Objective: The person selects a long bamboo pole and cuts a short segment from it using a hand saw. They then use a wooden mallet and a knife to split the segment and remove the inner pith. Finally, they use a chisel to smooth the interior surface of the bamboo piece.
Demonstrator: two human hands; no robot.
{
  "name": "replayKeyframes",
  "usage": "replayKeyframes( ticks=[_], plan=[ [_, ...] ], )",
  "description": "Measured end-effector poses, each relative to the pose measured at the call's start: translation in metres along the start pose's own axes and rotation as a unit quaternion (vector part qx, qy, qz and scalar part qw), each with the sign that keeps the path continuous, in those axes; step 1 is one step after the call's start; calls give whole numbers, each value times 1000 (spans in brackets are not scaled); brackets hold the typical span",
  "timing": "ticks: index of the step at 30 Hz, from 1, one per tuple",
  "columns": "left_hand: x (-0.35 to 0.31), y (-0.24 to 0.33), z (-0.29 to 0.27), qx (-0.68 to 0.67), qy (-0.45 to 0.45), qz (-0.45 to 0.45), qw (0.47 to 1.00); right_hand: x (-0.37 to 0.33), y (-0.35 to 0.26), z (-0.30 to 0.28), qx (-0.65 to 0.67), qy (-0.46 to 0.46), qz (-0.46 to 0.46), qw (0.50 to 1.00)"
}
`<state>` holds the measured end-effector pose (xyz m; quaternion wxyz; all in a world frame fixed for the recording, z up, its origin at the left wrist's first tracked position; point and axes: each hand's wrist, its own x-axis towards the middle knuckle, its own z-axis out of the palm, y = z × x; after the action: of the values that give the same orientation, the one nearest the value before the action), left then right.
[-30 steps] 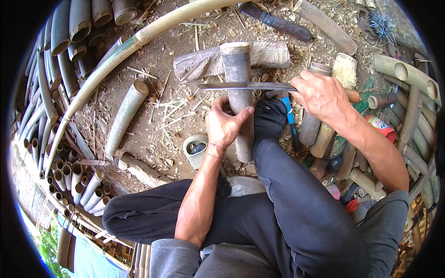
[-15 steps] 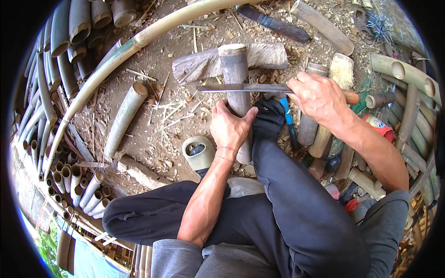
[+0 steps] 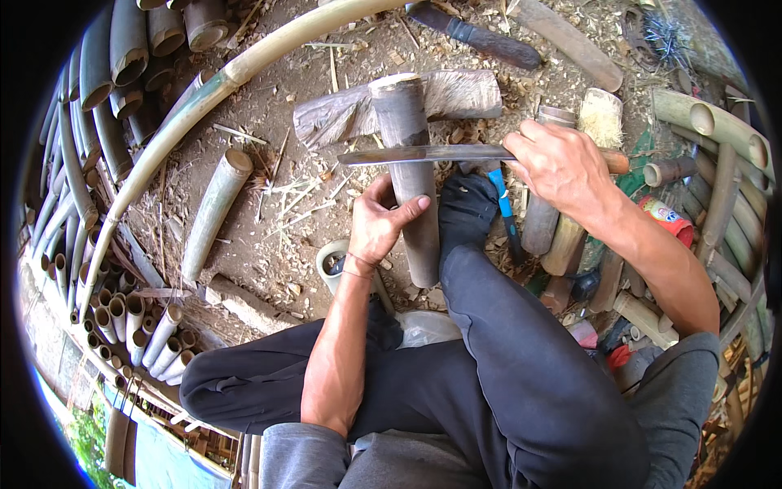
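Observation:
My left hand grips a thick, dark grey-brown bamboo section, thumb on its upper face and fingers round its left side. The section's far end rests on a rough wooden block; its near end lies beside my right knee. In my right hand is a long knife, held near where blade meets handle. Its wooden handle sticks out to the right of my fist. The blade lies level across the bamboo, just beyond my left hand; whether it touches the surface I cannot tell.
Another bamboo piece lies on the shaving-strewn ground at left. A sheathed-looking dark machete lies at the far side. Bamboo stacks flank both sides. A blue-handled tool and wood pieces lie right of my foot. A long bamboo pole arcs across.
My left hand has shifted slightly left and rolled, its thumb now lying along the bamboo. The bamboo's far end has moved a little left, and the knife blade has shifted slightly left.

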<state>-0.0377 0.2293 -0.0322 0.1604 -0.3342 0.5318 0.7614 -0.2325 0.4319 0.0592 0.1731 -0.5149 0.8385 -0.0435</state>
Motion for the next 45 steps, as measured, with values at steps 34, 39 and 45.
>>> replayKeyframes(
  ticks=[34, 39, 45],
  plan=[
    [1, 11, 4, 130, 55, -20, 990, 21, -20, -19, 7, -78, 36, 996],
    [1, 11, 5, 107, 44, -24, 993, 16, -19, -14, 17, -60, 37, 997],
    [2, 5, 0, 90, 39, -21, 995, 12, -12, -3, 34, -45, 25, 998]
  ],
)
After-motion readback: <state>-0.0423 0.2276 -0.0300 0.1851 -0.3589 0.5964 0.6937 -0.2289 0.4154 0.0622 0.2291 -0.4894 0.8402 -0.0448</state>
